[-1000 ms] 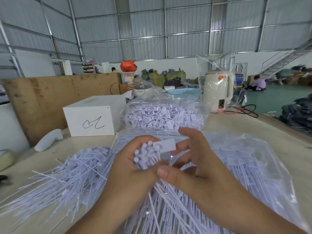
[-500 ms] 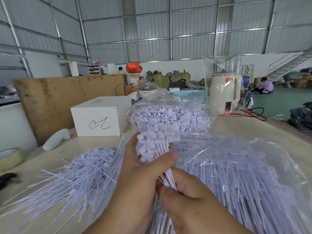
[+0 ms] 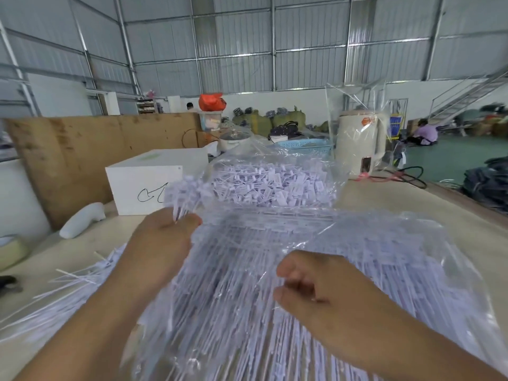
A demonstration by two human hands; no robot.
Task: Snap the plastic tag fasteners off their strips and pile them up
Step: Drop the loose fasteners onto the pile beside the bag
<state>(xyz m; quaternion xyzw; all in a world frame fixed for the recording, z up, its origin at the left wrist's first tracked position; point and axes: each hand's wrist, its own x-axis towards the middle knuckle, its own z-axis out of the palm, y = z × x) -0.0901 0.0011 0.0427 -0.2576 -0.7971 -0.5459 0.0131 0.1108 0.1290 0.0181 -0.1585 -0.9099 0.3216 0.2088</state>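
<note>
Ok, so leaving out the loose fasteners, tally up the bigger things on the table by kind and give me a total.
Clear bags of fasteners: 2 (far, near)
White box: 1
Kettle: 1
Blue basket: 1
Tape roll: 1
White handheld tool: 1
Total: 7

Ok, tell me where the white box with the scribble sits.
Head view, left of centre: the white box stands on the table behind the left hand, against the plywood board.

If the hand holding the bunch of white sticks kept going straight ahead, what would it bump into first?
Probably the white box. The left hand holds its bunch pointing up and away, toward the box's right end. Depth is unclear, so it might brush the far bag instead.
</note>
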